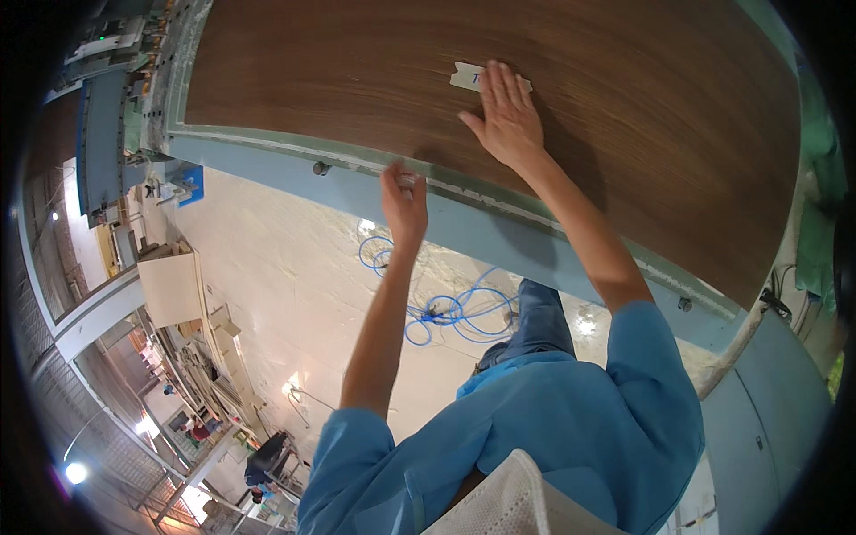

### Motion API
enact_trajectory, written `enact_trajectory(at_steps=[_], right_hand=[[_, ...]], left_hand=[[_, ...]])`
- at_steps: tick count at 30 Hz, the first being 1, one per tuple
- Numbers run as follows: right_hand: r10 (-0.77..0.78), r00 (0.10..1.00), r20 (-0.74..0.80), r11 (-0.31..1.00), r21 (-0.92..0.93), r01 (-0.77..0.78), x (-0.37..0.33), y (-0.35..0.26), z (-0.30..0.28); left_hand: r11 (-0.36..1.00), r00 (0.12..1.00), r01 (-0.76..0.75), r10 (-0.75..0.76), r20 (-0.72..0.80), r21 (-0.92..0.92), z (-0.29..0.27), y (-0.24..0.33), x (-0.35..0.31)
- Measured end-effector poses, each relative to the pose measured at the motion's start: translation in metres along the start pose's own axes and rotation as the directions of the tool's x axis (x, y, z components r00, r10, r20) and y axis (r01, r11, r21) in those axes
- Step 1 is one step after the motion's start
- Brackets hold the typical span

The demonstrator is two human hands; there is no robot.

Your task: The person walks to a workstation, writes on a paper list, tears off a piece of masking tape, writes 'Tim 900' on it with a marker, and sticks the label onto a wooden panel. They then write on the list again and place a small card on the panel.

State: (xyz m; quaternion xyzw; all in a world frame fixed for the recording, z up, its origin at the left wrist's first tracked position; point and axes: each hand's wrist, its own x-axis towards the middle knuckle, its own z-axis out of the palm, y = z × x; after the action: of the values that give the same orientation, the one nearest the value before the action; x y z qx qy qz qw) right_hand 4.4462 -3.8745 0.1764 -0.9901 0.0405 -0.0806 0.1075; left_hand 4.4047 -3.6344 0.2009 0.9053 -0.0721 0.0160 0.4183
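My right hand [508, 120] lies flat, fingers stretched out, over a short strip of pale tape [464, 77] with dark marking on a dark brown wood-grain panel [339, 67]. The fingers hide part of the strip. Closer to me, my left hand [406, 205] is raised by the panel's near edge, its fingers curled together. A small whitish thing shows between them, too small to name. The panel rests on a machine bed with a light blue front beam [508, 227].
A coiled blue hose [446, 312] lies on the floor by my legs. At left, wooden boards [174, 290] lean near stacked timber, with a blue container [191, 185] beyond. Another person [265, 459] is far off at lower left. A grey cabinet [744, 446] stands at right.
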Motion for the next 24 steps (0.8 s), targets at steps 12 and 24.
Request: enact_trajectory(at_steps=[12,24], right_hand=[[0.339,0.934,0.112,0.94,-0.002,-0.341,-0.046,0.015,-0.025],[0.491,0.649,0.581,0.727,0.136,-0.673,-0.747,0.021,0.03]], left_hand=[[0.534,0.503,0.806,-0.846,0.179,0.256,-0.161,-0.192,-0.445],[0.859,0.603,0.473,-0.478,0.639,0.196,-0.085,-0.162,-0.655]])
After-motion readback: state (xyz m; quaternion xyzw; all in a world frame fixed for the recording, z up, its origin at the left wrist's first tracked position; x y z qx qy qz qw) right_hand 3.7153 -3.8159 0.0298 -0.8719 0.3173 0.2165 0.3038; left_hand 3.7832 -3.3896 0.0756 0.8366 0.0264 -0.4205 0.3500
